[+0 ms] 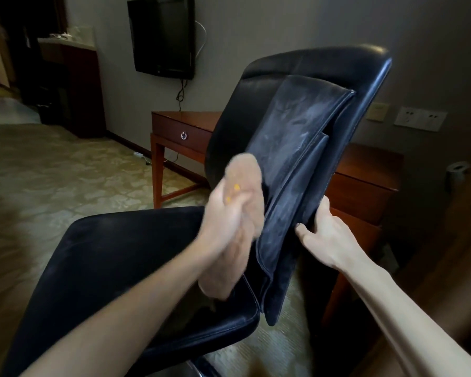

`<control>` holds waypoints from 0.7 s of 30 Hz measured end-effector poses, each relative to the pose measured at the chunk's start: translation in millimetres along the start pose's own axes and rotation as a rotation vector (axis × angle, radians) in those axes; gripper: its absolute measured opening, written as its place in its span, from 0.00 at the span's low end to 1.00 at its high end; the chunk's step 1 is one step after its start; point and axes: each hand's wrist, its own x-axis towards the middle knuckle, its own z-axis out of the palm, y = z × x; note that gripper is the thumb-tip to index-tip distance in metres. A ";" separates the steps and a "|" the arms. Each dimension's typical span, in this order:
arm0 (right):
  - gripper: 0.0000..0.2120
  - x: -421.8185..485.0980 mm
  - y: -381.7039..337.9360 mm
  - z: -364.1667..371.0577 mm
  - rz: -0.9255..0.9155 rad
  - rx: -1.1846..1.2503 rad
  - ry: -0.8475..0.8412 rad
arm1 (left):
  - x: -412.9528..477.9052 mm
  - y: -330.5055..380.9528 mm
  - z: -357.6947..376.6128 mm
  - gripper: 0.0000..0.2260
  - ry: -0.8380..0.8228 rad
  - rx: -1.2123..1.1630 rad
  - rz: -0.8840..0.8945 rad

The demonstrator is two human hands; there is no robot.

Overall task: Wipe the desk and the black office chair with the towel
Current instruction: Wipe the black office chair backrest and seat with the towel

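left hand blurred, curled round tan towel at lower left edge of the back cushion on black office chair. cushion's long axis runs up-right from towel, grey dust smears on upper part. right hand grips cushion's right edge. wooden surface behind.

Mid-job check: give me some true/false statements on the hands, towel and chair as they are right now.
1. The left hand grips the towel. True.
2. The towel lies on the desk. False: it is held against the chair's back cushion.
3. The right hand holds the back cushion's edge. True.
4. The back cushion looks spotless. False: pale dusty smears show on it.
5. The wall television shows a picture. False: its screen is dark.
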 end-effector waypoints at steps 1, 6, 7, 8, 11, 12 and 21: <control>0.30 0.0 -1.2 0.3 0.003 0.001 0.001 | 21.6 11.4 -6.8 0.30 0.052 0.005 0.012; 0.30 2.6 3.6 -3.3 -0.017 -0.001 -0.042 | 113.4 54.4 -0.2 0.15 0.054 0.266 0.097; 0.29 4.1 4.9 -6.6 -0.023 0.005 -0.070 | 125.0 55.7 5.5 0.15 0.061 0.280 0.098; 0.29 7.3 6.7 -11.0 -0.029 0.012 -0.099 | 133.2 56.2 10.7 0.18 0.067 0.275 0.093; 0.26 17.5 14.1 -26.6 -0.055 0.023 -0.167 | 148.1 36.9 22.3 0.31 0.024 0.246 0.043; 0.24 23.0 15.8 -31.8 -0.062 0.032 -0.161 | 145.6 34.8 25.8 0.35 -0.010 0.262 0.034; 0.20 31.6 13.4 -31.4 -0.056 -0.044 -0.167 | 34.7 38.1 46.1 0.27 -0.031 0.373 0.145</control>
